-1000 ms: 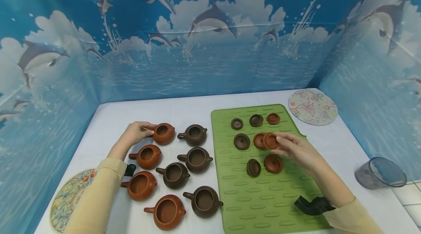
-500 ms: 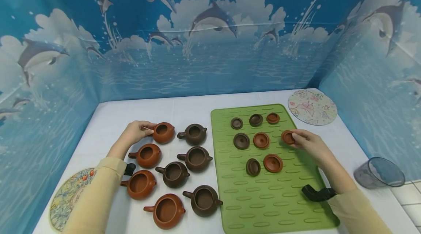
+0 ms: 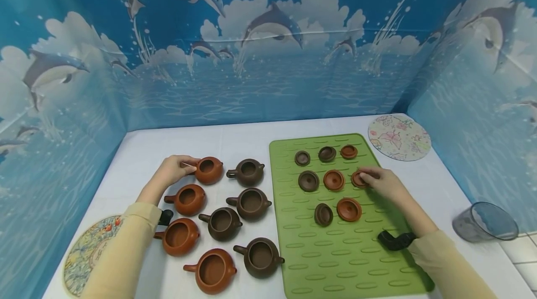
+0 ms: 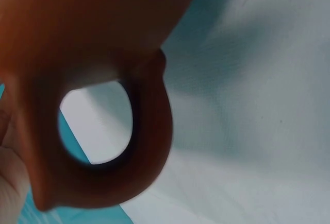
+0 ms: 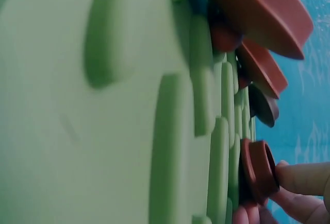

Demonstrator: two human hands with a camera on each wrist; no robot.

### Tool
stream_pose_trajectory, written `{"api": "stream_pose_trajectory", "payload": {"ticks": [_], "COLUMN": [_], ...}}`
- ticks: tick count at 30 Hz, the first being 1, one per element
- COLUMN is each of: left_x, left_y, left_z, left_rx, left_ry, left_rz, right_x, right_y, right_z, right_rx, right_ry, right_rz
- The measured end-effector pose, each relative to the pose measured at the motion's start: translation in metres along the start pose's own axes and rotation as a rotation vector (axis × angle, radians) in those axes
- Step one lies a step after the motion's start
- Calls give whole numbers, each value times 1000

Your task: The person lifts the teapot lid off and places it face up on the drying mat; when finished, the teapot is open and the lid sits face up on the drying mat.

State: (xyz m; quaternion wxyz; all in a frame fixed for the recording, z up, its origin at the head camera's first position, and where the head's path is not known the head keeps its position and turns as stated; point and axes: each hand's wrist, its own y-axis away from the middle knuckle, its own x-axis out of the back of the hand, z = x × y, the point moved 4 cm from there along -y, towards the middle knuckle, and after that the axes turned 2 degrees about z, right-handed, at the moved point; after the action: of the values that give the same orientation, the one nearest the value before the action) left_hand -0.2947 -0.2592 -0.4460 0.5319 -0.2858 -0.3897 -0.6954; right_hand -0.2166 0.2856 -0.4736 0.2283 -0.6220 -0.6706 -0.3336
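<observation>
My left hand holds the handle of a reddish-brown teapot without a lid, at the far left of the table. In the left wrist view the handle looms large as a loop, with part of the hand at the left edge. On the green mat, my right hand pinches a small reddish teapot lid by its rim. In the right wrist view this lid stands tilted close to the mat, between thumb and fingers. Beside it lies another reddish lid.
Several lidless reddish and dark brown teapots stand on the white cloth left of the mat. More lids, such as a dark one, lie on the mat. A clear cup stands right; round patterned mats lie at two corners.
My right hand has carried the reddish lid from above the middle lid rightward, then down to the mat at the row's right end. The left hand has stayed at the teapot.
</observation>
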Motion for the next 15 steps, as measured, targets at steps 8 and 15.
{"api": "stream_pose_trajectory", "payload": {"ticks": [8,15], "left_x": [0,5], "left_y": [1,9], "left_z": [0,-1], "left_rx": [-26,-67], "left_ry": [-4,-17], "left_rz": [1,45], "right_x": [-3,3], "right_y": [-2,-3], "right_z": [-3,-2], "right_rx": [8,-8], "right_ry": [-33,-29], "right_rz": [1,-29]}}
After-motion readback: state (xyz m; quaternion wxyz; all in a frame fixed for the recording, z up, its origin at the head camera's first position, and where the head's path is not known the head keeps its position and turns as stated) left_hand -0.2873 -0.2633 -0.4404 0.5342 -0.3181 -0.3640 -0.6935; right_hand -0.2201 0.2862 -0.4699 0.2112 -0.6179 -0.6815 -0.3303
